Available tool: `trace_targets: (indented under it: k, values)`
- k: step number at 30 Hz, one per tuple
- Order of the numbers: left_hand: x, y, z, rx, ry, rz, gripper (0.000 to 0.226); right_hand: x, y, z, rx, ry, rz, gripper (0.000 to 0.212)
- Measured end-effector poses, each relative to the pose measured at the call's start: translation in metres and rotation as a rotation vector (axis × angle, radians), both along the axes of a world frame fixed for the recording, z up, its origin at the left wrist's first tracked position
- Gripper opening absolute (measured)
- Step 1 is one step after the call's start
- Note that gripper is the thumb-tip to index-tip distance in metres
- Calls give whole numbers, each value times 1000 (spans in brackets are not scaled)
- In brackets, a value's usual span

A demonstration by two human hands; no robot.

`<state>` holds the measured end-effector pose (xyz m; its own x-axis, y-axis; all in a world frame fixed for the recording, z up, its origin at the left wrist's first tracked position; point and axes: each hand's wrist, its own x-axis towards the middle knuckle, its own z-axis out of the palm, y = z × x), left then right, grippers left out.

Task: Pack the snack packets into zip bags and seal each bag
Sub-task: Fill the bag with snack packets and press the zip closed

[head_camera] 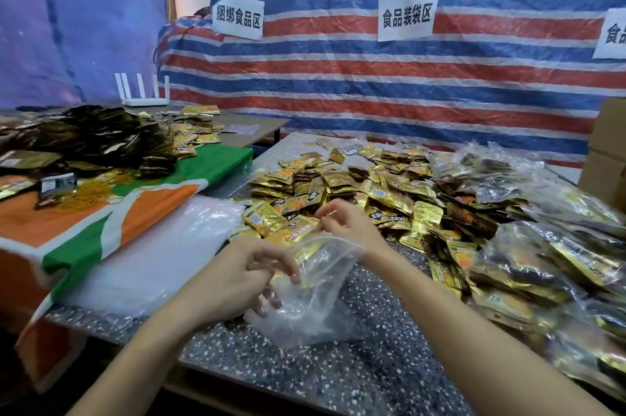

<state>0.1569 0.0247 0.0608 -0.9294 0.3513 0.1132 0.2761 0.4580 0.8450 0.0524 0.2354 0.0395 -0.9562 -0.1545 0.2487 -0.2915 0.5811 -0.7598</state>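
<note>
Clearance is greatest on the near part of the speckled table (338,375), where we find a bare strip running from the front edge up to the hands. On its left, this strip is bounded by a stack of empty clear bags (159,256) lying flat beside a green, orange and white cloth (84,232). On the far side it is bounded by the loose pile of gold snack packets (355,185). On the right it meets a heap of filled bags (548,246) that reaches the table's right side. A cardboard box (606,158) stands beyond that heap, near the striped tarp (372,83).

The zip bag (315,307) sits in the middle of the bare strip, with its bottom on the table and its mouth raised toward the pile. The left hand (237,280) pinches the near lip with curled fingers. The right hand (349,225) pinches the far lip between thumb and forefinger, just above the nearest packets. Gold shows through the film near the mouth; we cannot tell whether those packets lie inside the bag or behind it.

On the left table, dark packets (95,141) are heaped beside yellow rubber bands (91,193).
</note>
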Motion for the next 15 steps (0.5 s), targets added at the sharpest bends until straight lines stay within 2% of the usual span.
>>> trace_targets:
  k: [3,4,5,8,11,15]
  values:
    - [-2,1,-5,-23,-48,0,53,-28,-22,-26,631,10,243,30]
    - [-3,1,-7,-36,-59,-6,53,-32,-30,-32,767,14,282,33]
    - [-4,2,-9,-45,-68,-19,53,-35,-36,-39,808,11,301,34]
    - [-5,4,-12,-27,-90,-54,47,-39,-46,-49,764,28,292,32]
    - [-7,4,-14,1,-82,-57,40,-41,-37,-48,775,115,278,28]
    - [-9,5,-13,57,-91,-51,35,-34,-19,-42,634,202,241,20]
